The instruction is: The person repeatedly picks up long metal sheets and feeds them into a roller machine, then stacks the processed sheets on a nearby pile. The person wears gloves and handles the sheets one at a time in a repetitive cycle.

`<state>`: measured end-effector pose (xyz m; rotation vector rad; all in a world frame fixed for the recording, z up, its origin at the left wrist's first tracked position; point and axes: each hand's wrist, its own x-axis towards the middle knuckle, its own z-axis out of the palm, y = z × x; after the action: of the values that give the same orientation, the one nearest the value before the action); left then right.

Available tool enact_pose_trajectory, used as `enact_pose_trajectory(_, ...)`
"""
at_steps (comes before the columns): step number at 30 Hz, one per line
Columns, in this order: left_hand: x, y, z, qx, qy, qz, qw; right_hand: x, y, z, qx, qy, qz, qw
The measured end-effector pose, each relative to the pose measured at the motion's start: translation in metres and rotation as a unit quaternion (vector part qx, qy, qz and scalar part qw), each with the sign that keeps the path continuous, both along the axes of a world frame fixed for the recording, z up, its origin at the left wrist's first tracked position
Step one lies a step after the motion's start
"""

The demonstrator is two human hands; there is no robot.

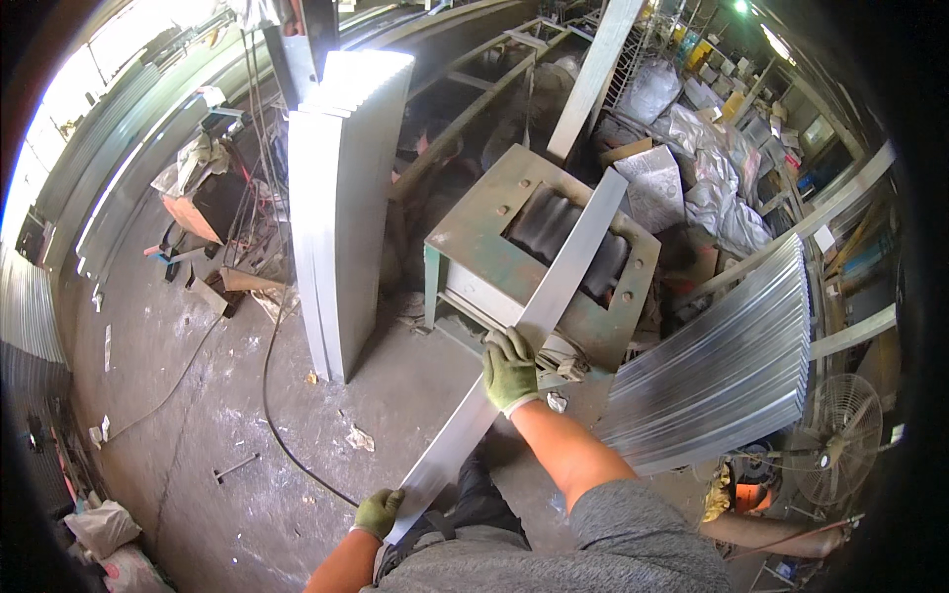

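Note:
A long, flat silver metal bar runs slantwise from my waist up across a machine. My left hand, in a green work glove, is closed round its near end. Farther along, my right hand, in a matching glove, grips the bar from above with its fingers bent over the edge. The bar's far end crosses over the dark ridged rollers set in the opening of the worn green-and-cream machine. Whether the bar touches the rollers, I cannot tell.
A tall stack of silver profiles stands left of the machine. More long profiles lie fanned on the right, near a round fan. A black cable trails over the floor. Cartons and scrap lie at left.

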<state>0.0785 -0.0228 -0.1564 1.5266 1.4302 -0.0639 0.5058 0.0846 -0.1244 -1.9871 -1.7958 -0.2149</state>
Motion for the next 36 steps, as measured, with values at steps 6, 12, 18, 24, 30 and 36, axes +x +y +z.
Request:
enact_pose_trajectory(6, -0.073, -0.037, -0.020, -0.012, 0.014, 0.012, 1.000, -0.075, -0.039, -0.015, -0.008, 0.014, -0.005, 1.000)
enact_pose_trajectory(12, -0.146, -0.072, -0.028, -0.033, 0.028, 0.008, 0.999, -0.144, -0.075, -0.020, -0.037, 0.035, 0.000, 0.999)
enact_pose_trajectory(18, -0.239, -0.113, -0.033, -0.058, 0.039, 0.030, 0.997, -0.213, -0.120, -0.017, -0.094, 0.084, 0.043, 0.991)
enact_pose_trajectory(24, -0.271, -0.106, -0.044, -0.009, 0.055, -0.029, 0.998, -0.223, -0.124, -0.014, -0.066, 0.074, 0.070, 0.993)
enact_pose_trajectory(30, -0.098, -0.032, -0.003, 0.005, 0.084, -0.061, 0.995, -0.078, -0.047, -0.006, -0.082, 0.033, 0.050, 0.995)
enact_pose_trajectory(36, 0.094, 0.079, 0.034, 0.036, 0.032, -0.092, 0.995, 0.027, 0.011, 0.019, 0.017, 0.009, -0.010, 1.000)
